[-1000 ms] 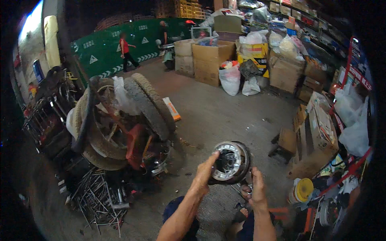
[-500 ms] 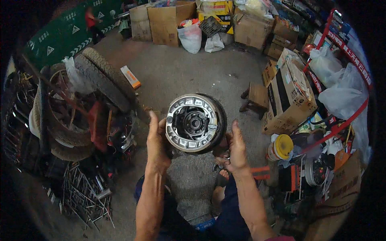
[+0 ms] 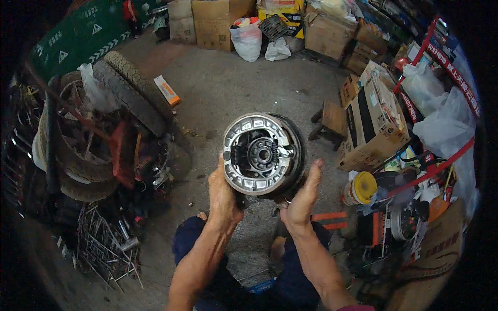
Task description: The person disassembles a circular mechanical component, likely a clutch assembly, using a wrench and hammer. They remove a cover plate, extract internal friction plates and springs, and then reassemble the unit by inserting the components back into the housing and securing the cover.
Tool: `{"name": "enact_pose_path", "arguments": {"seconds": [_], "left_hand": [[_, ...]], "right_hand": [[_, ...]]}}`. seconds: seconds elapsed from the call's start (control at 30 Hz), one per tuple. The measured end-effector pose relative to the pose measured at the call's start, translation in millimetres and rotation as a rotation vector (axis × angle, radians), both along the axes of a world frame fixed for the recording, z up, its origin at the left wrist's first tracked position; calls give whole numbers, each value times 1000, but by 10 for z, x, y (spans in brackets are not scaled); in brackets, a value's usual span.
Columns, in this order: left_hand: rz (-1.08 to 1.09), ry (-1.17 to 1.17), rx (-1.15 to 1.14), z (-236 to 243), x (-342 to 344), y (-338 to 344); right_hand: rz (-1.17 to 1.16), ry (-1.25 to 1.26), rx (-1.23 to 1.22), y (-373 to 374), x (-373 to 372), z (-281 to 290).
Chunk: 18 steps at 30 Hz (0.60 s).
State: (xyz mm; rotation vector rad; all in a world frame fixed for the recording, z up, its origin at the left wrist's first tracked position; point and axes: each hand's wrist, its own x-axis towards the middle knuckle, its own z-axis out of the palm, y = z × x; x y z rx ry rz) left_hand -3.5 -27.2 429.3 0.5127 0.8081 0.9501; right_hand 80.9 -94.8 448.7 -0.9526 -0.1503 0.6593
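Dark trousers (image 3: pixel 293 280) show at the lower edge, the knees spread to either side, with a forearm rising in front of each. Between the hands, above the gap between the knees, the hub (image 3: pixel 264 154) is held up off the ground, its open face turned toward the camera: a silver ring with dark springs inside and a round centre with a hole. The left hand (image 3: pixel 224 186) is clamped on its lower left side, thumb along the rim and fingers curled underneath. The right hand (image 3: pixel 303 202) is at its lower right, thumb raised and clear of the rim; its other fingers are mostly hidden below, so I cannot tell how tightly they close.

To the left lies a heap of metal rods (image 3: pixel 106 243); to the right stands a tub (image 3: pixel 364 187) with a yellow lid. Beyond the hub, a wooden stool (image 3: pixel 330 124) sits just beside a tilted carton (image 3: pixel 376 124), while worn tyres (image 3: pixel 132 83) lean on the left, near a white and orange box (image 3: pixel 167 90) on the ground. Farther off are a stuffed white sack (image 3: pixel 246 40), a large box (image 3: pixel 215 23) and a green fence (image 3: pixel 78 33), with what looks like a person (image 3: pixel 129 13) in red beside it, small and blurred.
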Motion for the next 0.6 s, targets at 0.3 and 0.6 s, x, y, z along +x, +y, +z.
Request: {"name": "enact_pose_path", "arguments": {"seconds": [0.3, 0.6], "left_hand": [[-71, 505, 210, 211, -392, 287], [-224, 384, -22, -584, -150, 460]], "right_hand": [[370, -148, -258, -50, 202, -259], [519, 78, -368, -96, 521, -826]]}}
